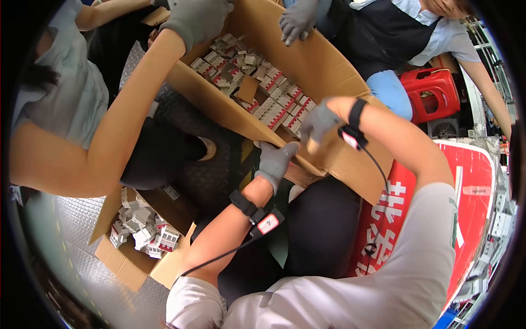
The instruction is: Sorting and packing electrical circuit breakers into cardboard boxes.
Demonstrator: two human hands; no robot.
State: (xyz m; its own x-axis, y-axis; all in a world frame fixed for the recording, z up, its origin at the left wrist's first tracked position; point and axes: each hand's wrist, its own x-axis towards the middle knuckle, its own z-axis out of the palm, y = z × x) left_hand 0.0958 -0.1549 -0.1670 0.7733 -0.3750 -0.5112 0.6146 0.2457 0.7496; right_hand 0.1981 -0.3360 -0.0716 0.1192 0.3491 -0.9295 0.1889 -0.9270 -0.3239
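Note:
Before me stands a large open cardboard box point(213, 105) with rows of white-and-red modular circuit breakers point(273, 107) inside. A loose piece of cardboard point(248, 89) lies on top of them. My left hand point(274, 161), in a grey glove, grips the upper edge of the box's near wall, its thumb near the rim. Over the box's right end is my right hand point(319, 126), also gloved and blurred by motion. Its fingers are curled beside the nearest breakers; whether they hold anything is not clear.
A co-worker's gloved hand point(201, 18) is at the box's far left, another person's gloved hand point(296, 22) over its far wall. A smaller carton point(123, 263) of jumbled breakers sits lower left. A red plastic stool point(429, 92) and a red sign point(472, 205) are right.

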